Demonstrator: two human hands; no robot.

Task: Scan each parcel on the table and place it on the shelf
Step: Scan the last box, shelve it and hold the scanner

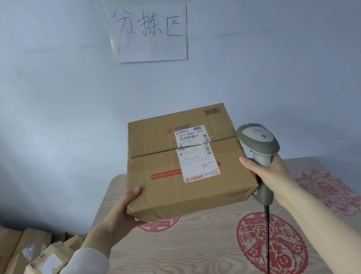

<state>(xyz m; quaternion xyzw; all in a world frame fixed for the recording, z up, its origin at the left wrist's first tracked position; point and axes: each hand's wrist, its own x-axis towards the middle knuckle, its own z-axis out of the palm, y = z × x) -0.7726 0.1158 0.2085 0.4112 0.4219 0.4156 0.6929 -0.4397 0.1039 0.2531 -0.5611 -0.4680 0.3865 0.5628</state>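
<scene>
Cardboard parcel [159, 195] held by left hand [120, 213]; right hand [272, 178] grips smooth grey scanner [258, 139].

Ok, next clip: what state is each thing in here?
parcel: taped shut, held up over the table, label facing the camera.
left hand: grips the parcel's near left corner.
right hand: grips the handle of the scanner.
scanner: held beside the parcel's right edge, cable hanging down.
paper sign: taped to the wall.
</scene>
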